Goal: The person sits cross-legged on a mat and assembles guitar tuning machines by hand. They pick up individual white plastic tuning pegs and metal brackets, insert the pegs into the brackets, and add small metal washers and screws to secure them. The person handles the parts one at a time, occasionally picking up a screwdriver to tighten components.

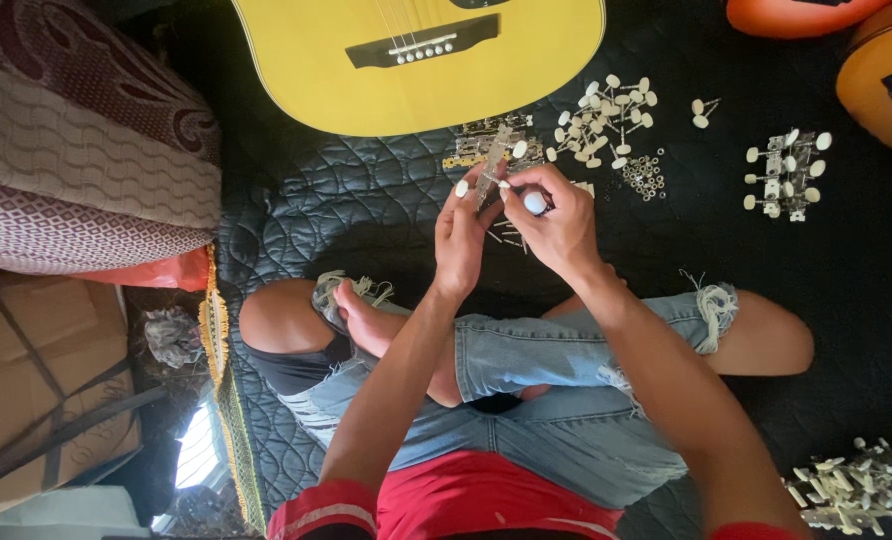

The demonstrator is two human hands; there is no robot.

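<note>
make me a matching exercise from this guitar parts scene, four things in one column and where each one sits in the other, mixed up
Things:
1. yellow guitar body
2. metal tuner strip
3. loose heap of white-knobbed tuning pegs
4. cardboard box

Places:
A. bottom left, beside the quilt
B. top centre, lying on the black quilt
C. on the quilt right of the hands, below the guitar's edge
D. held between the left hand and right hand

Pairs: 1-B, 2-D, 3-C, 4-A
</note>
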